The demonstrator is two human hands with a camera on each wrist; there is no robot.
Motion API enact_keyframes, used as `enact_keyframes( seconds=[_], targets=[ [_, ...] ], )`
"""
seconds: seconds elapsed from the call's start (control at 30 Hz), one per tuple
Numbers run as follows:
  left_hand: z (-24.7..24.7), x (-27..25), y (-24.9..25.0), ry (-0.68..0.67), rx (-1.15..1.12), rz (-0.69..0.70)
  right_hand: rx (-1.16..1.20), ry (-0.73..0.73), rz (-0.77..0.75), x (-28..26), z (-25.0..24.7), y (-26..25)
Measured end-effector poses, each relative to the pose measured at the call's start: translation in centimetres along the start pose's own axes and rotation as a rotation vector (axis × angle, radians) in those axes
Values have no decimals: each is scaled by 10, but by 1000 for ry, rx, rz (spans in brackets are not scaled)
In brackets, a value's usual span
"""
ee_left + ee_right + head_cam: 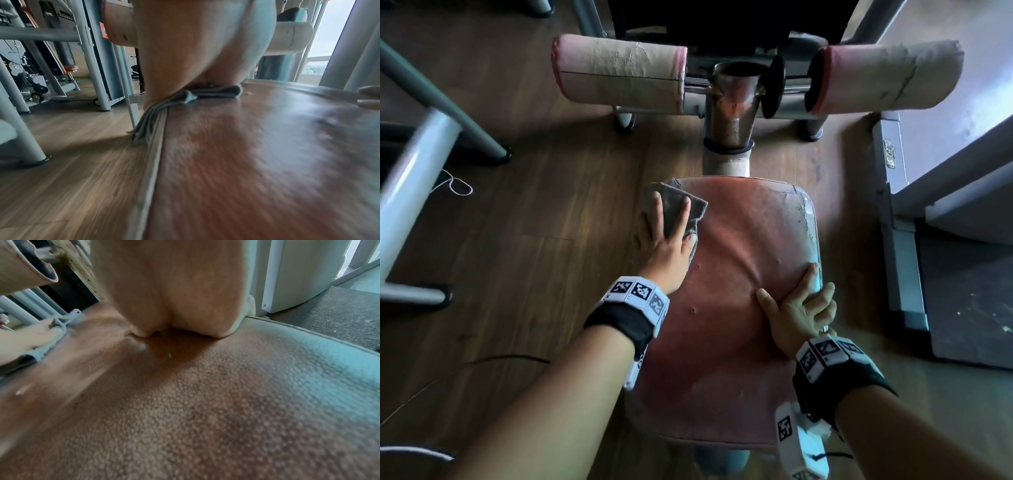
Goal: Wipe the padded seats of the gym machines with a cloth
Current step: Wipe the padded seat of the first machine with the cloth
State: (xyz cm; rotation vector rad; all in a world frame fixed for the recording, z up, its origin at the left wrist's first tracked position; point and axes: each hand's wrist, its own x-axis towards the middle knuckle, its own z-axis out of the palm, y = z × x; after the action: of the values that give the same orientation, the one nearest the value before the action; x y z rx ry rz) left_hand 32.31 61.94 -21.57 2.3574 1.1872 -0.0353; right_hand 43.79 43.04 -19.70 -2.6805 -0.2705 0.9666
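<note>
Both forearms fill the bottom of the head view, each with 1 black wrist strap carrying tag blocks. Past them sits the padded seat [732, 291], reddish vinyl, worn and peeling along its far right edge.

Left hand [664, 240] lies flat with straight fingers spread over the cloth [681, 209], pressing it onto the seat's far left corner; part of the cloth hangs off that edge. Right hand [799, 310] isn't holding anything, just braced palm-down on the seat's right side, outer fingers draped over the rim.

For this stroke I'd keep the palm flat and the pressure even, pull the cloth in overlapping passes from the far edge toward the body, and go light near the peeling vinyl so it doesn't lift more. Tucking the hanging bit back under the palm would help. The bracing hand has to shift later, since it covers a patch that needs wiping too.

Count: 1 seat, 1 cloth, 2 hands, 2 roller pads [619, 73] on the machine beyond. The cloth looks folded over in the left wrist view, though it's too blurry to be sure.
</note>
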Motion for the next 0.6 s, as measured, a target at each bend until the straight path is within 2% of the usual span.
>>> enact_keyframes(
  seconds=[0.1, 0.27, 0.47, 0.6],
  targets=[
    [8, -23, 8, 21, 124, 35, 40, -8, -18, 1, 0, 1],
    [22, -71, 13, -34, 250, 56, 128, -4, -86, -3, -10, 8],
    [36, -112, 21, -70, 295, 53, 234, -143, -340, -33, -18, 90],
    [41, -141, 46, -128, 259, 16, 247, -154, -417, -71, -11, 133]
  ],
)
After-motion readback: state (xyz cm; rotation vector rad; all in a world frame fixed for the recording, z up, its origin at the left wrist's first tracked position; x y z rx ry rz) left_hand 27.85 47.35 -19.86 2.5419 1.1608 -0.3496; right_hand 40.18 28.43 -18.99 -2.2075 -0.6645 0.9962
